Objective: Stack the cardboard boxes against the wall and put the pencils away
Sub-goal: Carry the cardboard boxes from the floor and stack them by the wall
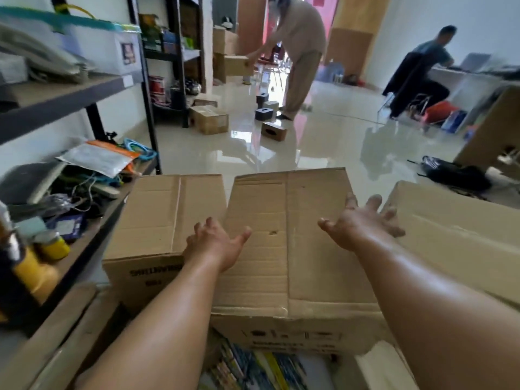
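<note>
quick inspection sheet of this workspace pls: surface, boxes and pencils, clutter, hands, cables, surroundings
surface: glossy tiled floor
job's things: left box, middle box and right box side by side; pencils not made out
clutter: small boxes and a black bag on the floor
hands: left hand and right hand open, held over the middle box
cables: tangled cords on the shelf
surroundings: standing person bent forward; seated person far right

both bare forearms reach forward from the bottom edge, the left arm coming in from 7 o'clock and the right from 5 o'clock. the left hand (213, 244) has loosely curled fingers, thumb out toward 2 o'clock. the right hand (363, 218) is spread wide (fingers straight and apart), thumb toward 9 o'clock.
</note>
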